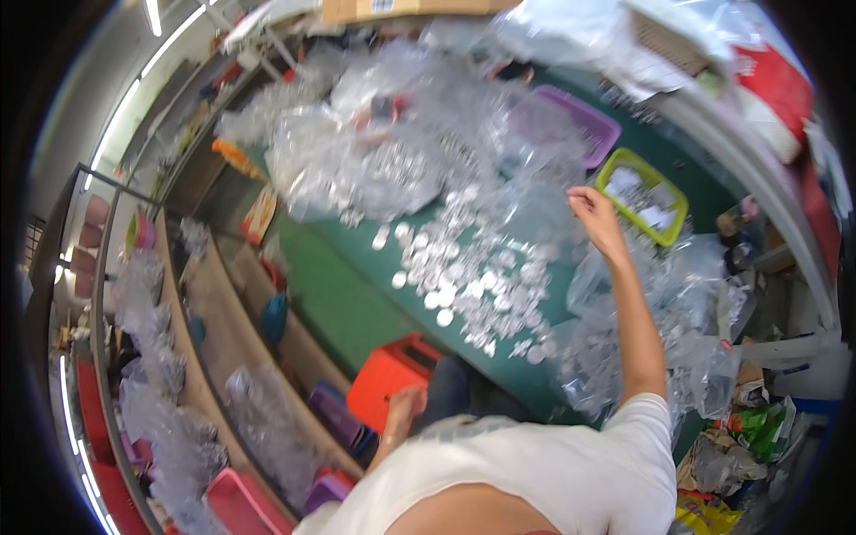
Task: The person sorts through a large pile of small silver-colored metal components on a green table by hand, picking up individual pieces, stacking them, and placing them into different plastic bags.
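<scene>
With your right hand (pixel 596 217) pinching the clear plastic bag (pixel 535 209), lift slowly so the small silver discs (pixel 468 276) stay heaped on the green table (pixel 339 294).

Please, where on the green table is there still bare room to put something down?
One bare strip of the green table: between its left edge and the pile of small silvery discs, below the clear plastic bags. Around the right hand, toward the yellow-green basket, bags crowd the surface.

Clear plastic bag (pixel 535 209): crumpled, translucent, lying on the green table (pixel 330 294) beside the yellow-green basket (pixel 644 194). Small round silvery pieces (pixel 473 281): numerous, flat, scattered loosely across the table near the bag.
</scene>
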`<state>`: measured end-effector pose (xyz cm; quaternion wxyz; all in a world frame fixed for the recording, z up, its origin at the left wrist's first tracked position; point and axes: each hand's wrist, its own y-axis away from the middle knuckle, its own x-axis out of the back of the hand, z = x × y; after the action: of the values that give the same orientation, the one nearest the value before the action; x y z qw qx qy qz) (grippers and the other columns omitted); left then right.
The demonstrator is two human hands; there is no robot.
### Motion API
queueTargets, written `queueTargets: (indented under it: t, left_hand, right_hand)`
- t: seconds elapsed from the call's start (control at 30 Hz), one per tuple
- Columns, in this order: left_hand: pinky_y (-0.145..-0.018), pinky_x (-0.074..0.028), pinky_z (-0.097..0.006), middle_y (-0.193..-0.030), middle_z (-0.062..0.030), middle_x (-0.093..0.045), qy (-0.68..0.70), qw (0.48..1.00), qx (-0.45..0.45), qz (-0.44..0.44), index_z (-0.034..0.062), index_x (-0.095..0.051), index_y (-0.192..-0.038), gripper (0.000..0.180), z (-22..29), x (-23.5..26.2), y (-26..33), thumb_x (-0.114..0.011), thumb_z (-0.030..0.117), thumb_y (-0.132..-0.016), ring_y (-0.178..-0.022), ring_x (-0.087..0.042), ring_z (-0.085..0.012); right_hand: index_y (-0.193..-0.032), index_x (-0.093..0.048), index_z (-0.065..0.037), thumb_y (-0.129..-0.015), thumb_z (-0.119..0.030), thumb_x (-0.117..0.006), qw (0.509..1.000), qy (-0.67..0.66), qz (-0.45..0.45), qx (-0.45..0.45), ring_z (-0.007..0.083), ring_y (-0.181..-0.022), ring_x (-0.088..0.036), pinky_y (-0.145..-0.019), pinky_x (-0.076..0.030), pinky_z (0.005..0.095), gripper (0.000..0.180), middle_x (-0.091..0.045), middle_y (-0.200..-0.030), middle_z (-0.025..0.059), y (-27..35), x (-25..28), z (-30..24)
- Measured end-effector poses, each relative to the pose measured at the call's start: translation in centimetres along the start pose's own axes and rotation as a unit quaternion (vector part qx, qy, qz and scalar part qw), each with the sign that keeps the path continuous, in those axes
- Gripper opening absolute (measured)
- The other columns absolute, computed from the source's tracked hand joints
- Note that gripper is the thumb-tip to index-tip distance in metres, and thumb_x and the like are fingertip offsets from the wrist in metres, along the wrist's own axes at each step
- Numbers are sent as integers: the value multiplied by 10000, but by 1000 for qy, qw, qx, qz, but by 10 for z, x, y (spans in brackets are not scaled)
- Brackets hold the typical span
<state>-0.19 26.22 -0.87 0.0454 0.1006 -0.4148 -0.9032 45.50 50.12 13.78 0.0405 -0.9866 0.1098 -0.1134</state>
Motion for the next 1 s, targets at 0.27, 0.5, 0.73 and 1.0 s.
queueTargets:
  t: [0.27, 0.5, 0.73, 1.0]
  left_hand:
    - [-607, -473, -254, -833, -61, -617, -281, 943, -176, -27, 4, -573, -992, 178, 99, -27, -150, -576, 130, -865, -691, -576, -141]
    - [-838, -379, -377, -1076, -169, -475, -523, 710, -471, -14, 5, -502, -1116, 513, 191, -43, -202, -742, 77, -668, -986, -442, -321]
    - [-805, -381, -383, -1036, -135, -499, -511, 704, -480, -114, 49, -533, -1104, 542, 182, -15, -246, -779, 102, -624, -952, -460, -311]
    - [-775, -385, -374, -1018, -125, -510, -451, 702, -541, -110, 50, -565, -1053, 474, 184, -12, -251, -769, 91, -627, -912, -466, -296]
  right_hand:
    - [-951, -589, 0, -774, -120, -633, 957, 135, -247, -68, 313, -871, -557, -770, -439, 381, 218, -585, -906, 152, 162, -152, 10]
    - [-1028, -569, -10, -739, -14, -591, 933, 315, 132, -112, 333, -972, -468, -820, -382, 407, 289, -524, -1049, 136, 109, -275, 86]
    - [-1157, -539, -56, -720, -56, -629, 871, 484, 56, -59, 283, -1010, -443, -841, -355, 389, 446, -466, -1214, 76, 34, -270, 131]
    - [-917, -614, -39, -698, -60, -618, 842, 531, 86, 44, 242, -944, -493, -855, -336, 380, 220, -573, -970, 63, 39, -266, 141]
